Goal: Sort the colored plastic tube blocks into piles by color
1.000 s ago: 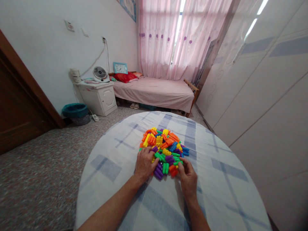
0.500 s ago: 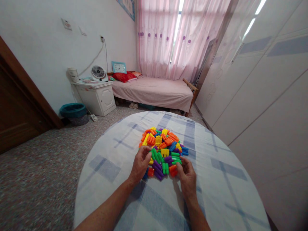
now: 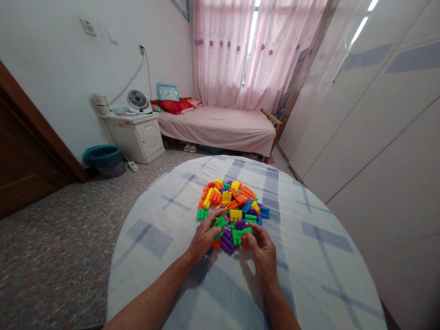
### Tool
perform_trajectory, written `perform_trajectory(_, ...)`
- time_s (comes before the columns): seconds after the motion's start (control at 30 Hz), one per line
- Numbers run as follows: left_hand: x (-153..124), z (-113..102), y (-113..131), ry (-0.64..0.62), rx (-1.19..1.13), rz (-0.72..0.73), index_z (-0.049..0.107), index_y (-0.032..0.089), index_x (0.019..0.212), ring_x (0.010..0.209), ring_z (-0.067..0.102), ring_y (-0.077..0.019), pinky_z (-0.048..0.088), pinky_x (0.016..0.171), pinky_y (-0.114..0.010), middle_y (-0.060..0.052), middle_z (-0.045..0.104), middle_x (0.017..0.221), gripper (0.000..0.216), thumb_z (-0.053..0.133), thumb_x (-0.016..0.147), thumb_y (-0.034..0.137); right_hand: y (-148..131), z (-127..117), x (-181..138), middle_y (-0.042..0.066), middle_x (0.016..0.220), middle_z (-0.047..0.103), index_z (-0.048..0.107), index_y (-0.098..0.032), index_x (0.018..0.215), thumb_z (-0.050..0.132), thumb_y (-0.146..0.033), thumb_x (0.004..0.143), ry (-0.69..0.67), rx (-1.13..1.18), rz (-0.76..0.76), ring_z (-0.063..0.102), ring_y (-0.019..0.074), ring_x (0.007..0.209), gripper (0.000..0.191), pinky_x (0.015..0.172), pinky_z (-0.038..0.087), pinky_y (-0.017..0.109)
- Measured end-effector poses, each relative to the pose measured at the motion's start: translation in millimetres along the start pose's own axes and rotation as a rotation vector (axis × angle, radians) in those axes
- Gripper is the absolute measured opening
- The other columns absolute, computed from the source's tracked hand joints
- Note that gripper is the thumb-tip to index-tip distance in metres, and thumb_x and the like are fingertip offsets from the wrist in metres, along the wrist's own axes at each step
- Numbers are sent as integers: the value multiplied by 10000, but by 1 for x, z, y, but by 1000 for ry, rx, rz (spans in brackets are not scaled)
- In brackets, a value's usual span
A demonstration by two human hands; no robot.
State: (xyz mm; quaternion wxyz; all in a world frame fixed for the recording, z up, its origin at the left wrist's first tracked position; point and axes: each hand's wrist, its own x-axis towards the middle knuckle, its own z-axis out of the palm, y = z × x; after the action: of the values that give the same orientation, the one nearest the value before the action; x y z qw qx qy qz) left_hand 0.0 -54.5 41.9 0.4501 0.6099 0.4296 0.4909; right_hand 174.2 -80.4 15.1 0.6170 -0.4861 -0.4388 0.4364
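Observation:
A heap of plastic building blocks [image 3: 226,198] in orange, yellow, green, blue and purple lies on the round table. At its near left side my left hand [image 3: 202,237] is closed on a green block [image 3: 220,222], with thumb and fingers around it. My right hand [image 3: 263,247] pinches another green block [image 3: 246,231] at the near right side of the heap. Between the hands lie a purple block [image 3: 227,243] and an upright-looking green block [image 3: 235,237]. Orange blocks are partly hidden beside both hands.
A checked cloth covers the table [image 3: 151,238]. Beyond it stands a bed [image 3: 220,126] with a pink sheet. To the left are a white cabinet [image 3: 146,140] with a fan [image 3: 138,100] and a teal-lined bin [image 3: 103,158]. White wardrobe doors [image 3: 360,119] line the right side.
My hands have come closer together, each with its green block. The left moved right and its block turned; the right moved slightly left. A green block left of the heap has come into view.

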Motion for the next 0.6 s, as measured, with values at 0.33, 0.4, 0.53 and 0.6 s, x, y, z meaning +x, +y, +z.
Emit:
perform_trajectory(0.33,-3,3,-10,-118,-127,-22,517,249,1268,1151,502,-196,377,1001,-324,-15,579,1212,606,446,687,92,1,11,-8,22,867,667,612,-207,945,703,-368,696,13,101,63,598,144,751,310,645,484,256)
perform_trajectory(0.4,-3,4,-15,-129,-174,-31,485,238,1290,1170,498,-201,374,1014,-335,-32,569,1232,605,463,702,94,3,13,-9,22,882,665,617,-208,945,709,-368,688,15,111,73,598,145,764,316,658,484,261)
perform_trajectory(0.53,-3,7,-19,-136,-253,-37,458,213,1306,1210,480,-218,362,1042,-365,-71,544,1275,578,505,737,123,5,14,-8,23,913,667,620,-204,947,716,-377,682,41,129,94,605,157,810,331,710,484,282)
perform_trajectory(0.6,-3,8,-19,-139,-254,-36,466,213,1301,1230,466,-226,353,1055,-377,-80,532,1292,565,533,746,136,5,14,-8,24,912,671,619,-202,951,716,-379,684,38,138,100,611,164,829,335,738,484,294)
